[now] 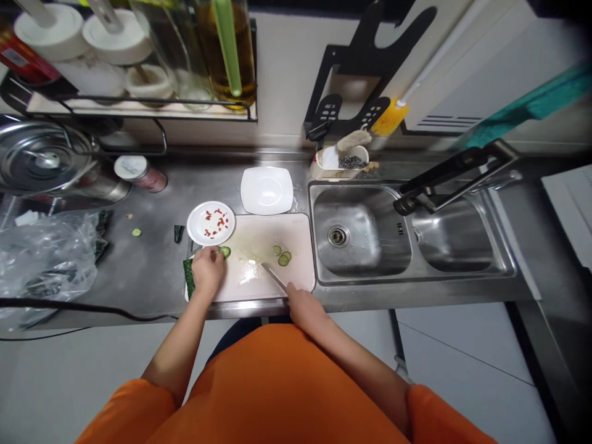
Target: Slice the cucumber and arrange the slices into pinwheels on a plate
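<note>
My left hand [208,271] is closed over the left end of the white cutting board [245,288]. Its fingers pinch a piece of cucumber [225,251], whose pale cut face shows past the fingertips. Beside that wrist, at the board's left edge, lies another dark green cucumber piece [188,276], partly hidden by the hand. My right hand [305,306] grips a knife [274,277] by its handle at the front edge, the blade pointing up and left over the board. Several cucumber slices [284,258] lie right of the blade. Wet patches shine mid-board.
Behind the board stand a round plate with red chopped bits [196,229] and a white square dish [267,190]. A double sink [365,228] with a black faucet [439,176] is at right. Plastic bags [46,259], a lidded pot [50,160] and a can [141,172] sit left.
</note>
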Motion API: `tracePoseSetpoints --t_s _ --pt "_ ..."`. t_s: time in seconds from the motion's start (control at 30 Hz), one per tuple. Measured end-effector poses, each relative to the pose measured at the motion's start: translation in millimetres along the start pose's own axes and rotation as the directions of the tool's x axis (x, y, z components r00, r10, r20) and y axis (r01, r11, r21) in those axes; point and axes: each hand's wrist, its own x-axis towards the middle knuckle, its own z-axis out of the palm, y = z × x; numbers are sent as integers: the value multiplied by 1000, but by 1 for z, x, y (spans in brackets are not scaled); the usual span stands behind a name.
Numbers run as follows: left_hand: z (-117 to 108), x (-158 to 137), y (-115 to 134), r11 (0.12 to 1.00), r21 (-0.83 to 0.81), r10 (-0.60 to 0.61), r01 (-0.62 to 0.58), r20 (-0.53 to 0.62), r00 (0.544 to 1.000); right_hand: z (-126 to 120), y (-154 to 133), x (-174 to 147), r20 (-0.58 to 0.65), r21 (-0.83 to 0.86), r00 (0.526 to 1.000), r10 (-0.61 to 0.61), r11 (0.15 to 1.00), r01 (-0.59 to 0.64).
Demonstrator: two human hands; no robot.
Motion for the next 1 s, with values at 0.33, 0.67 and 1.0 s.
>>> tracePoseSetpoints --t_s 0.33,0.67,1.0 --pt "34 6 103 837 -292 541 -463 567 621 2 0 0 -9 -3 1000 -15 1000 15" --pt "60 11 130 710 -211 574 -671 727 378 7 6 4 -36 18 999 -33 999 34" --pt "33 13 103 875 -328 483 -357 649 588 7 10 4 -61 11 997 -37 999 38"
